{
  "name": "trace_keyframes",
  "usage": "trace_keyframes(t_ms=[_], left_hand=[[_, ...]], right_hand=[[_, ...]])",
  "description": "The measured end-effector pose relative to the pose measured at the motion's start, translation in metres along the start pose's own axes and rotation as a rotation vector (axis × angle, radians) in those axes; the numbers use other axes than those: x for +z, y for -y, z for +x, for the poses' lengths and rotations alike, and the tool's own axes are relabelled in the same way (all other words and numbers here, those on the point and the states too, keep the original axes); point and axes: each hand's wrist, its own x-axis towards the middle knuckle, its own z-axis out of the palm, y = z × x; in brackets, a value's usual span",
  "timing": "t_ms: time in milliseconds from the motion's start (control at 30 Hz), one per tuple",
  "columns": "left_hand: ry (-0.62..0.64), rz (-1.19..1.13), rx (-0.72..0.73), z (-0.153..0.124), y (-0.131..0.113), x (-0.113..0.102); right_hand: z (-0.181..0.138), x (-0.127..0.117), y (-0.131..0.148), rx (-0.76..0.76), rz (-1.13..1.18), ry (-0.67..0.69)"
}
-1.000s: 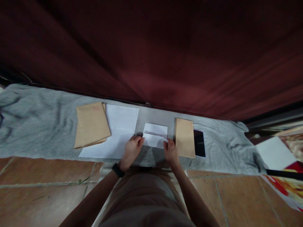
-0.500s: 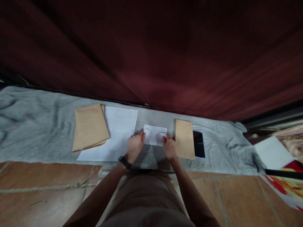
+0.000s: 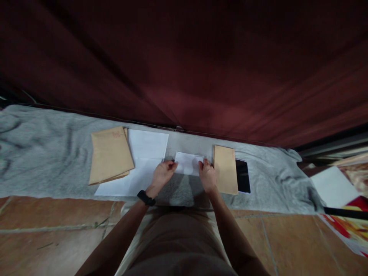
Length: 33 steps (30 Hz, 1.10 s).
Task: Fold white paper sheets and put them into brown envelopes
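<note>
A small white folded sheet of paper (image 3: 188, 164) lies between my hands on the grey cloth, its long side running left to right. My left hand (image 3: 163, 175), with a dark band on its wrist, is closed, thumb and fingers pinched at the paper's left edge. At the right edge, my right hand (image 3: 207, 177) grips the paper with thumb and curled fingers. Larger white sheets (image 3: 145, 168) lie left of my left hand. Brown envelopes (image 3: 112, 155) partly cover them. Close beside my right hand is another pile of brown envelopes (image 3: 225, 172).
A dark-screened phone or tablet (image 3: 243, 176) sticks out from under the right envelopes. The narrow grey cloth (image 3: 276, 180) runs along a dark red curtain (image 3: 201, 96). A white item (image 3: 335, 188) and a colourful printed sheet (image 3: 350, 230) are at far right, above floor tiles (image 3: 258, 237).
My left hand has shifted slightly down at the paper's left edge, its fingers more pinched. The paper's top edge looks flatter. My right hand stays at the right edge.
</note>
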Motion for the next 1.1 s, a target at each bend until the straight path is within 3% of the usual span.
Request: trace_keyframes(t_ms=[433, 700, 833, 933, 1100], left_hand=[[-0.047, 0.271, -0.141, 0.004, -0.019, 0.002], [-0.095, 0.363, -0.109, 0.005, -0.022, 0.011], [-0.104, 0.372, -0.098, 0.005, -0.020, 0.012], [-0.122, 0.377, -0.083, 0.005, -0.019, 0.013], [-0.148, 0.407, -0.043, 0.003, -0.017, 0.018]], right_hand=[[0.003, -0.004, 0.006, 0.022, 0.027, -0.040], [-0.002, -0.001, 0.004, -0.014, 0.097, -0.166], [-0.009, 0.006, 0.006, -0.210, 0.223, -0.243], [-0.017, 0.016, 0.012, -0.408, 0.305, -0.218], [-0.027, 0.032, 0.021, -0.439, 0.221, -0.160]])
